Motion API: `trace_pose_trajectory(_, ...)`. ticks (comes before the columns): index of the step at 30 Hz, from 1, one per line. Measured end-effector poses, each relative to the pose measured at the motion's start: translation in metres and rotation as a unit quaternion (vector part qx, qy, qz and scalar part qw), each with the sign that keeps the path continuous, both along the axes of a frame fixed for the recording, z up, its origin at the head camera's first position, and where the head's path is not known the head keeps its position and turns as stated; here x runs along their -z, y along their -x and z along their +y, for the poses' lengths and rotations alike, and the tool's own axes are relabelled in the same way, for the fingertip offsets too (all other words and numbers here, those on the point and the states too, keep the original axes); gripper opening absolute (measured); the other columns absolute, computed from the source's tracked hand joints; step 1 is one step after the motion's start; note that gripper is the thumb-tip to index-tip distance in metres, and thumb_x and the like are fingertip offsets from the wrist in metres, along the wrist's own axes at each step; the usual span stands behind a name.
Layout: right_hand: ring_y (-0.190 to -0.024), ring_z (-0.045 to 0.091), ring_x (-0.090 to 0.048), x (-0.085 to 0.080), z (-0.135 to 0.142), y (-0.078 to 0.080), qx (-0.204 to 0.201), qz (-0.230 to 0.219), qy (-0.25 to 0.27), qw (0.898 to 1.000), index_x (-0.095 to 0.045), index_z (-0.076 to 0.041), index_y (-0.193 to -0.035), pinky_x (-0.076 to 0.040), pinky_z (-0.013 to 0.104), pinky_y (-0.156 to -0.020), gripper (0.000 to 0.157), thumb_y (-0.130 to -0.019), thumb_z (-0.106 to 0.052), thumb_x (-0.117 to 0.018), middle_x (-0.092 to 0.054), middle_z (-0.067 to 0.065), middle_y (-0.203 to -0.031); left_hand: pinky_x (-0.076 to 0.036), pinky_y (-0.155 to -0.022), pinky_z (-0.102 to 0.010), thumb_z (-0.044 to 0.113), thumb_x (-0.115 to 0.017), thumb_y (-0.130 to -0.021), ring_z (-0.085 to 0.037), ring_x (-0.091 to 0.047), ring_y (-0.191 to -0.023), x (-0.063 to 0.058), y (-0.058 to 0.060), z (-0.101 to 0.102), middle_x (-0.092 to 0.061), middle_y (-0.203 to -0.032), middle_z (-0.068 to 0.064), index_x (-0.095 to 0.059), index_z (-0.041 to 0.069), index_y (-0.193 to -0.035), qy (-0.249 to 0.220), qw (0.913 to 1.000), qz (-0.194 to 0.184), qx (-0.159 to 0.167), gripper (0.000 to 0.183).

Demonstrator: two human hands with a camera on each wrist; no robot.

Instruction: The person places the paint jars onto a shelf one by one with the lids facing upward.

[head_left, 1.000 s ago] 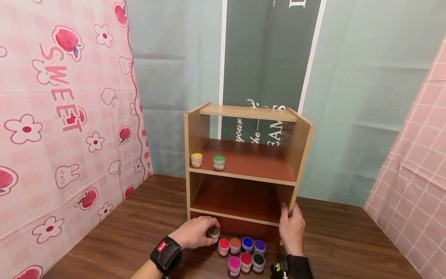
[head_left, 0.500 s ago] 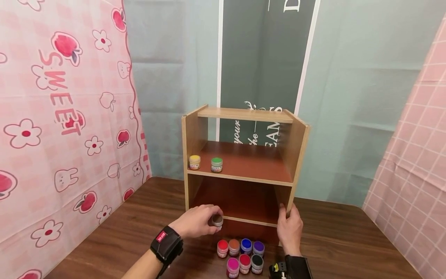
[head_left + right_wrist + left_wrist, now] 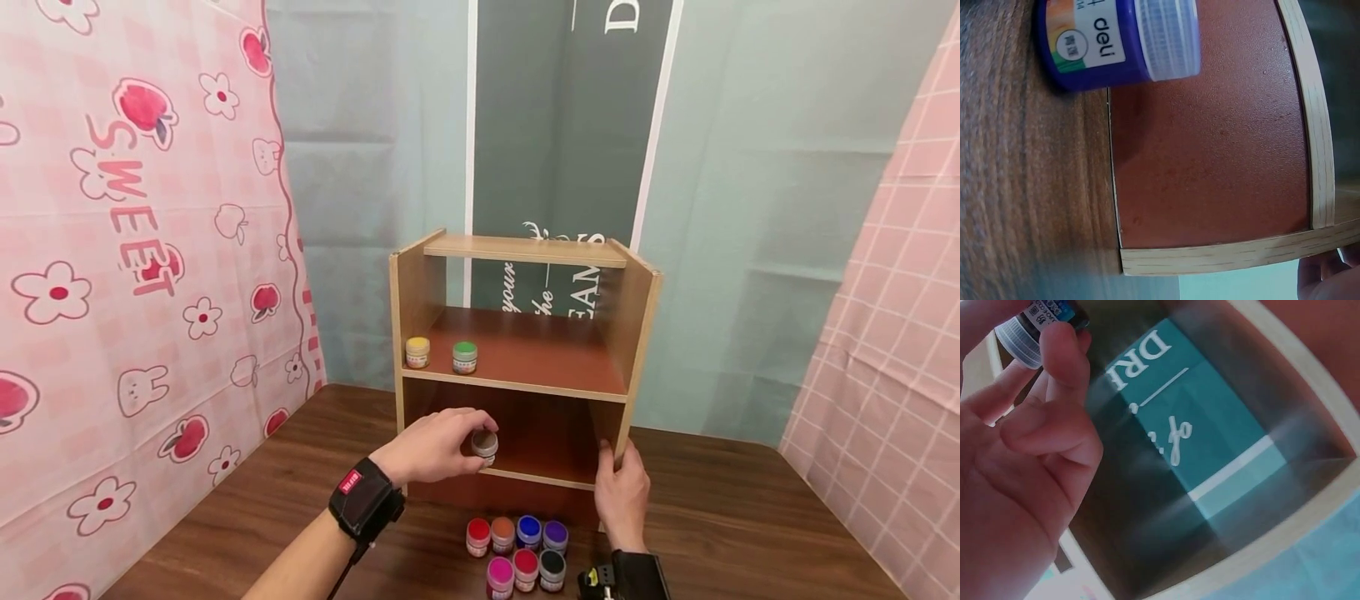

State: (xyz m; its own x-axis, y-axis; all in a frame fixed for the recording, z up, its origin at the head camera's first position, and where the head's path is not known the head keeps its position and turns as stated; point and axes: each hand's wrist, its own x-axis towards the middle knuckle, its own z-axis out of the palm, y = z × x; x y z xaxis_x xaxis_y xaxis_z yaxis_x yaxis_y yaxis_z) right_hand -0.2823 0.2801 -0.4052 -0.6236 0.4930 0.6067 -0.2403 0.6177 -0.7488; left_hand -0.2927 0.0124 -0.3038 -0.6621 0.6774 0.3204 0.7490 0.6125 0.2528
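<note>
The brown paint jar [image 3: 486,450] has risen since the earlier frames to the front of the lower compartment [image 3: 551,442], pinched in the left-hand grip [image 3: 438,446]; the right-hand grip [image 3: 622,486] clasps the wooden shelf unit [image 3: 532,354] by its right side panel [image 3: 633,333], near seven jars [image 3: 527,567] on the counter [image 3: 720,517].

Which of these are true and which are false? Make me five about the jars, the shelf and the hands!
1. The left hand holds a small jar. True.
2. The right hand holds a jar too. False: the right hand grips the side of the shelf unit.
3. The yellow jar is left of the green jar. True.
4. Four jars stand on the table. False: seven jars stand on the table.
5. The blue jar is beside the purple jar. True.
</note>
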Motion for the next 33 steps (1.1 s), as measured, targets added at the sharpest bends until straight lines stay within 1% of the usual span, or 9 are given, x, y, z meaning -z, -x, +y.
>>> trace_pose_trajectory(5, -0.070, 0.027, -0.046, 0.001, 0.000, 0.001, 0.002, 0.003, -0.003, 1.000, -0.057, 0.001, -0.110, -0.034, 0.038, -0.059, 0.030, -0.097, -0.024, -0.046, -0.055, 0.016, -0.081, -0.049, -0.070, -0.024, 0.033, -0.068, -0.081, -0.007, -0.054, -0.085, -0.013, -0.003, 0.005, -0.060, -0.099, 0.007, -0.058, 0.018, -0.117, 0.000, 0.9998, 0.018, 0.003, 0.041)
trace_pose_trajectory(9, -0.071, 0.027, -0.048, 0.002, 0.001, 0.001, 0.002, 0.009, -0.005, 1.000, -0.058, 0.001, -0.110, -0.035, 0.040, -0.061, 0.029, -0.096, -0.023, -0.047, -0.057, 0.016, -0.083, -0.049, -0.072, -0.026, 0.032, -0.068, -0.081, -0.007, -0.056, -0.087, -0.024, -0.004, 0.007, -0.061, -0.098, 0.007, -0.053, 0.017, -0.121, -0.016, 0.9993, 0.033, 0.009, 0.045)
trace_pose_trajectory(14, -0.068, 0.026, -0.044, 0.002, 0.001, 0.002, -0.002, 0.012, -0.001, 1.000, -0.058, 0.000, -0.109, -0.032, 0.038, -0.060, 0.028, -0.096, -0.023, -0.047, -0.050, 0.014, -0.076, -0.048, -0.070, -0.025, 0.034, -0.068, -0.081, -0.007, -0.056, -0.084, -0.034, -0.005, 0.011, -0.059, -0.094, 0.008, -0.049, 0.018, -0.117, -0.037, 0.9979, 0.052, 0.011, 0.044)
trace_pose_trajectory(16, -0.067, 0.026, -0.042, 0.002, 0.001, 0.002, -0.002, 0.007, 0.002, 1.000, -0.057, -0.001, -0.108, -0.031, 0.038, -0.059, 0.028, -0.097, -0.023, -0.047, -0.047, 0.013, -0.075, -0.048, -0.069, -0.025, 0.034, -0.067, -0.082, -0.008, -0.056, -0.082, -0.036, -0.005, 0.012, -0.058, -0.093, 0.009, -0.050, 0.018, -0.114, -0.040, 0.9976, 0.054, 0.011, 0.040)
trace_pose_trajectory(18, -0.069, 0.026, -0.043, 0.002, 0.001, 0.003, -0.001, 0.002, 0.003, 1.000, -0.058, -0.001, -0.108, -0.032, 0.038, -0.060, 0.028, -0.097, -0.023, -0.047, -0.049, 0.012, -0.077, -0.049, -0.070, -0.025, 0.034, -0.067, -0.082, -0.009, -0.057, -0.082, -0.038, -0.005, 0.012, -0.059, -0.092, 0.008, -0.050, 0.018, -0.113, -0.045, 0.9976, 0.052, 0.011, 0.038)
trace_pose_trajectory(21, -0.071, 0.026, -0.044, 0.002, 0.001, 0.003, 0.001, -0.005, 0.003, 1.000, -0.057, -0.001, -0.108, -0.032, 0.038, -0.061, 0.028, -0.097, -0.024, -0.046, -0.050, 0.013, -0.078, -0.049, -0.074, -0.026, 0.032, -0.067, -0.083, -0.012, -0.057, -0.086, -0.041, -0.003, 0.013, -0.059, -0.095, 0.007, -0.051, 0.018, -0.114, -0.052, 0.9972, 0.052, 0.010, 0.037)
trace_pose_trajectory(24, -0.071, 0.027, -0.044, 0.002, 0.001, 0.002, 0.000, -0.007, 0.002, 1.000, -0.057, 0.000, -0.110, -0.032, 0.038, -0.061, 0.029, -0.097, -0.024, -0.046, -0.050, 0.013, -0.079, -0.050, -0.076, -0.026, 0.031, -0.066, -0.083, -0.012, -0.057, -0.090, -0.043, -0.002, 0.014, -0.058, -0.098, 0.006, -0.051, 0.018, -0.115, -0.064, 0.9959, 0.063, 0.008, 0.038)
trace_pose_trajectory(28, -0.070, 0.026, -0.043, 0.002, 0.002, 0.002, -0.001, -0.001, 0.002, 1.000, -0.057, 0.000, -0.110, -0.031, 0.038, -0.060, 0.029, -0.097, -0.023, -0.046, -0.049, 0.013, -0.079, -0.050, -0.077, -0.026, 0.032, -0.065, -0.084, -0.009, -0.056, -0.092, -0.044, 0.000, 0.018, -0.059, -0.102, 0.006, -0.051, 0.018, -0.116, -0.089, 0.9931, 0.077, 0.004, 0.037)
trace_pose_trajectory(33, -0.069, 0.026, -0.042, 0.002, 0.002, 0.001, 0.001, 0.000, 0.001, 1.000, -0.057, -0.001, -0.109, -0.031, 0.037, -0.060, 0.028, -0.097, -0.023, -0.047, -0.047, 0.012, -0.077, -0.050, -0.077, -0.026, 0.032, -0.062, -0.086, -0.005, -0.056, -0.096, -0.045, 0.003, 0.022, -0.059, -0.104, 0.008, -0.051, 0.019, -0.117, -0.120, 0.9877, 0.100, -0.011, 0.035)
